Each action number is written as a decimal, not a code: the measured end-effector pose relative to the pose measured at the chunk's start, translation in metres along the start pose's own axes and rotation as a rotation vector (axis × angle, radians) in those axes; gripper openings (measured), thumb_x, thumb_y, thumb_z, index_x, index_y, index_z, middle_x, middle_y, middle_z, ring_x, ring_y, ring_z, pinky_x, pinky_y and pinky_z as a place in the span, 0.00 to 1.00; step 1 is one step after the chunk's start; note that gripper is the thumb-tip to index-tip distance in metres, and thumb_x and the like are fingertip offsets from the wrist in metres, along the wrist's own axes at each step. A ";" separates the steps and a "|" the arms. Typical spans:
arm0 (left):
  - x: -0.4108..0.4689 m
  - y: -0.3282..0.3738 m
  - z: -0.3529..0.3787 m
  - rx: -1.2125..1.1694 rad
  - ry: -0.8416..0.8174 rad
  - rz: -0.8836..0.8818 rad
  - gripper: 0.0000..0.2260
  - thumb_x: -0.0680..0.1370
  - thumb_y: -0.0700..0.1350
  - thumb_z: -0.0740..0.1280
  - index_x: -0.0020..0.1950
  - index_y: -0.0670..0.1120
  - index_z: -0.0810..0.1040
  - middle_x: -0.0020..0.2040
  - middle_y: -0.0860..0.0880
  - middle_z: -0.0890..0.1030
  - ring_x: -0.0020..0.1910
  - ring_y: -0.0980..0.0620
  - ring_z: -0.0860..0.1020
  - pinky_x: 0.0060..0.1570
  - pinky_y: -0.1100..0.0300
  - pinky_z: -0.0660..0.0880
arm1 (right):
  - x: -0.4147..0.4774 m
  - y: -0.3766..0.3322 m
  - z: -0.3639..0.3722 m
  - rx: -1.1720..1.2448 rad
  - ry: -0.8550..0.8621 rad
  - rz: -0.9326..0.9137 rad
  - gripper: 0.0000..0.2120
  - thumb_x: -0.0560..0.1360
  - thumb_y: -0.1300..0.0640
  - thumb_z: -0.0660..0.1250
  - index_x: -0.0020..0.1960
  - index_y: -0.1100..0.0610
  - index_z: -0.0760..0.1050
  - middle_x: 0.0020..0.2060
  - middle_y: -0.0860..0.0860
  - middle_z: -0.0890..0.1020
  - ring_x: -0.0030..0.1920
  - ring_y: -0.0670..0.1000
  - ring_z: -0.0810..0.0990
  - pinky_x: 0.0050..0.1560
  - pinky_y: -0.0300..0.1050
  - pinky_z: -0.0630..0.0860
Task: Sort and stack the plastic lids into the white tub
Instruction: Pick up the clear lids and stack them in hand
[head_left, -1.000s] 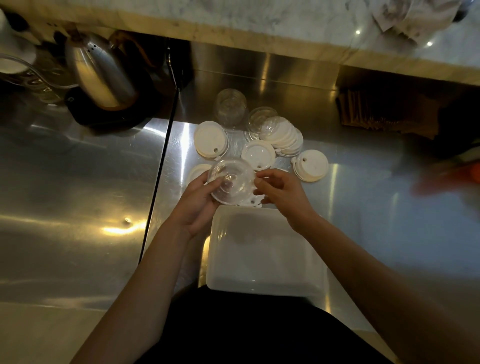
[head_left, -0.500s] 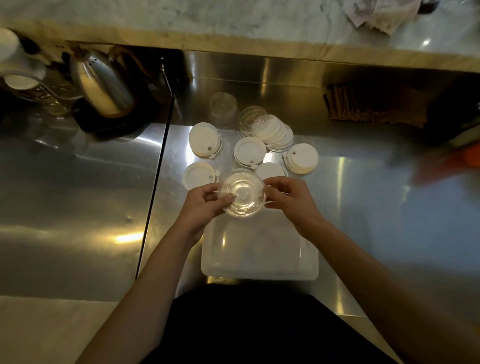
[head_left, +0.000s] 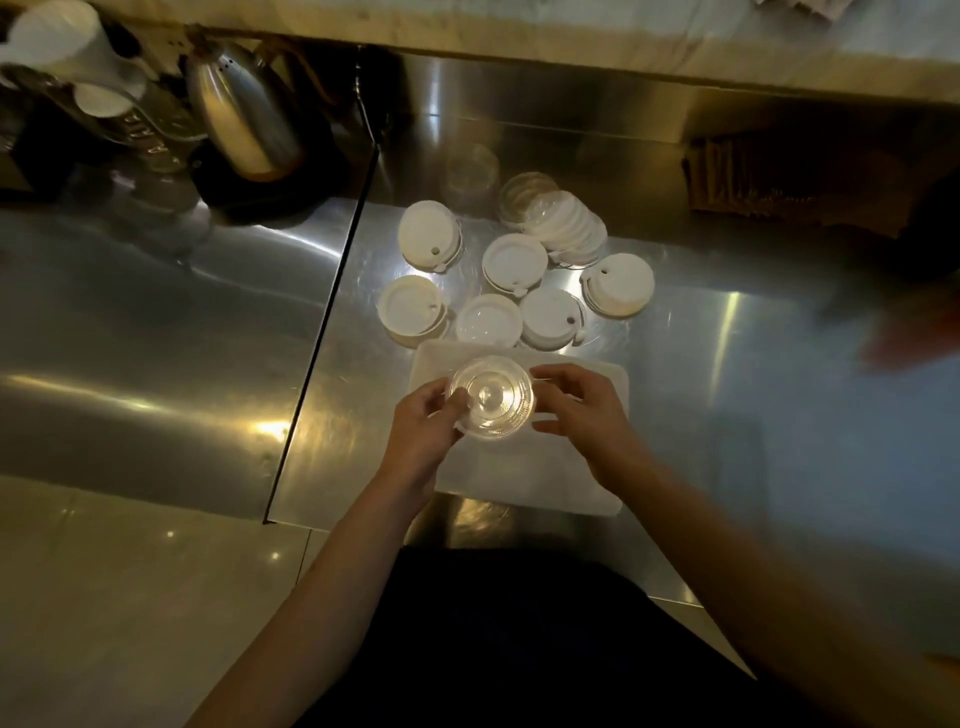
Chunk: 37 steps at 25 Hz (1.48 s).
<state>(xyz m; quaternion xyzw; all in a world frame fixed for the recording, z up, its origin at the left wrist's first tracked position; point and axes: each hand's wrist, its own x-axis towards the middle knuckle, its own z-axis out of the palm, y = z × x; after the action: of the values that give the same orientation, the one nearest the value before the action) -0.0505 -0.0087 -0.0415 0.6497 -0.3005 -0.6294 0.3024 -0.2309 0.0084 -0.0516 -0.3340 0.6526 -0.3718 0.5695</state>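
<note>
both hands pinch clear dome lid over white tub; placing step. next i lower it flat; white lids wait at 12.

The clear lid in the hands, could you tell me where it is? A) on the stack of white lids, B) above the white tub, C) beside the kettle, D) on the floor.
B: both the left hand and right hand hold the clear lid over the white tub.
</note>
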 end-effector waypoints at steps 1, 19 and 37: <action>-0.004 -0.002 0.003 -0.026 0.022 -0.026 0.06 0.80 0.40 0.65 0.52 0.49 0.80 0.54 0.44 0.82 0.56 0.47 0.80 0.58 0.51 0.77 | 0.001 0.004 0.001 -0.008 0.004 0.009 0.10 0.78 0.57 0.67 0.59 0.57 0.77 0.50 0.54 0.82 0.49 0.51 0.83 0.46 0.44 0.83; 0.015 -0.007 0.022 -0.265 0.293 -0.424 0.08 0.73 0.34 0.60 0.49 0.41 0.74 0.54 0.44 0.70 0.55 0.47 0.69 0.65 0.53 0.69 | 0.048 0.050 0.027 -0.242 0.051 0.053 0.10 0.76 0.57 0.66 0.53 0.57 0.82 0.46 0.51 0.85 0.48 0.51 0.83 0.57 0.55 0.79; 0.017 -0.008 0.021 -0.015 0.280 -0.360 0.18 0.74 0.34 0.61 0.63 0.37 0.71 0.53 0.44 0.72 0.47 0.50 0.70 0.40 0.57 0.67 | 0.046 0.036 0.036 -0.254 0.023 0.045 0.13 0.75 0.62 0.66 0.60 0.59 0.78 0.49 0.51 0.82 0.49 0.46 0.79 0.52 0.38 0.74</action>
<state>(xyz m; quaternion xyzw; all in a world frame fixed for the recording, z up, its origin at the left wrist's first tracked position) -0.0712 -0.0167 -0.0593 0.7718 -0.1301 -0.5790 0.2285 -0.2016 -0.0169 -0.1080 -0.3845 0.7081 -0.2770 0.5234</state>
